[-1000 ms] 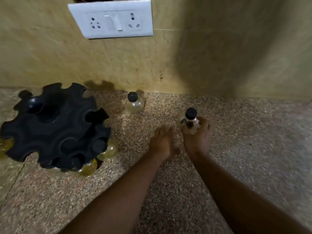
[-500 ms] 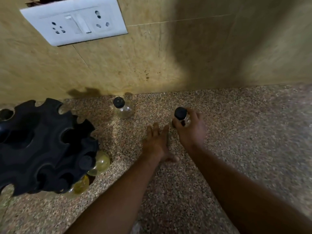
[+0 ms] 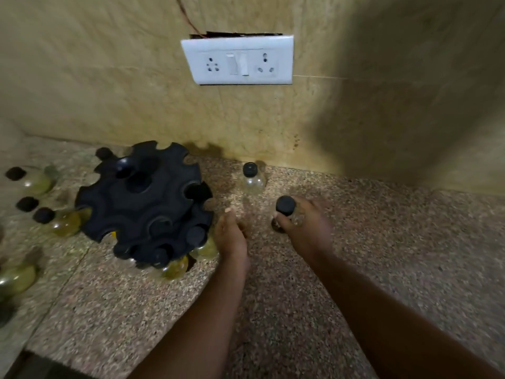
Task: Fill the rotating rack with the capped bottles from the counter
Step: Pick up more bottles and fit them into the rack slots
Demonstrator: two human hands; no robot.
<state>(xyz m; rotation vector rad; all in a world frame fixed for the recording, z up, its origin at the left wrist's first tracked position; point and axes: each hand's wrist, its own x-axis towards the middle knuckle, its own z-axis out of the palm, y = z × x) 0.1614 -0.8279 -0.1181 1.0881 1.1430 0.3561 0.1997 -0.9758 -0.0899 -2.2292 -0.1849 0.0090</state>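
My right hand [image 3: 307,228] grips a clear bottle with a black cap [image 3: 285,205] just above the speckled counter. Straight-fingered and holding nothing, my left hand [image 3: 231,236] sits right of the black rotating rack [image 3: 142,198]. Several capped bottles of yellowish liquid hang in the rack's front slots [image 3: 175,266]. One more clear capped bottle [image 3: 252,177] stands near the wall behind my hands. Several loose capped bottles [image 3: 35,180] lie on the counter left of the rack.
A white switch and socket plate [image 3: 237,60] is fixed on the beige tiled wall. The counter's front edge [image 3: 54,362] shows at the lower left. The counter to the right of my hands carries nothing.
The view has swung left, bringing the bottles left of the rack into sight. My left hand has moved closer to the rack. My right hand still holds the bottle.
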